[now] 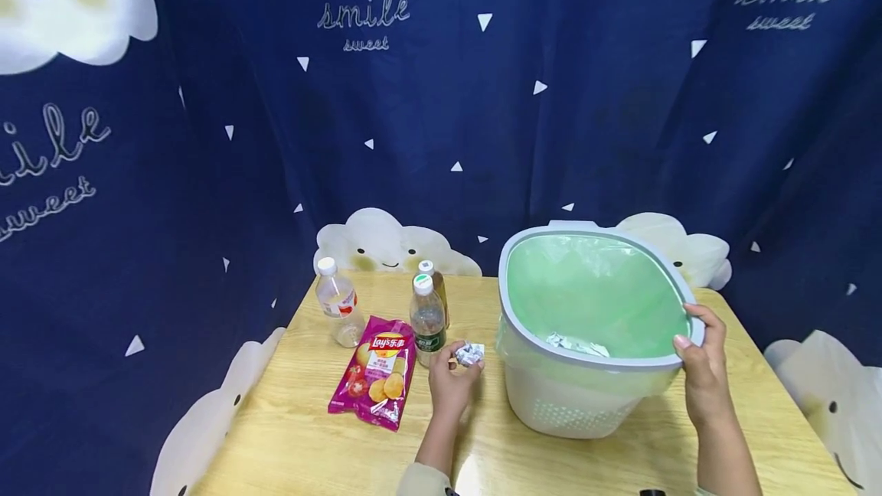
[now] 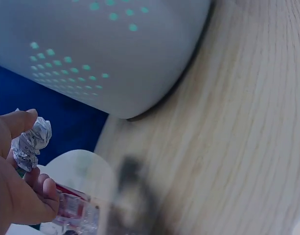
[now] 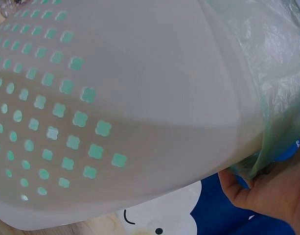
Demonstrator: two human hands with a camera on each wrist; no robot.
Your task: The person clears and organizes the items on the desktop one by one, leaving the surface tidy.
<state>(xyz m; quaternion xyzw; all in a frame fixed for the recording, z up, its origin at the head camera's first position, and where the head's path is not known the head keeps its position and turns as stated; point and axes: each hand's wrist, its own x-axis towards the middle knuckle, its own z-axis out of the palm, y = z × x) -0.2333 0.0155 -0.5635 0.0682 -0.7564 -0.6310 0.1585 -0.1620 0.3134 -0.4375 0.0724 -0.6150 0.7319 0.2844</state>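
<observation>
My left hand [image 1: 455, 385] pinches a crumpled ball of paper [image 1: 470, 354] between thumb and fingers, just left of the bin; the left wrist view shows the same paper ball [image 2: 33, 142] up close. With my right hand [image 1: 707, 366] I grip the right side of the grey rim of a trash bin [image 1: 524, 396], which leans on the table. A green plastic bag [image 1: 586, 282] lines it, folded over the rim. Down inside lie white crumpled paper pieces [image 1: 577, 344]. In the right wrist view, my right hand [image 3: 272, 196] is at the bag's edge beside the perforated wall.
Left of my left hand lies a purple Lay's chip bag [image 1: 375, 373]. A clear bottle with a white cap [image 1: 339, 305] stands behind it. A green-labelled bottle [image 1: 429, 320] stands close by, with a brown-tinted bottle [image 1: 439, 293] behind. A blue curtain [image 1: 427, 98] surrounds the wooden table [image 1: 289, 419].
</observation>
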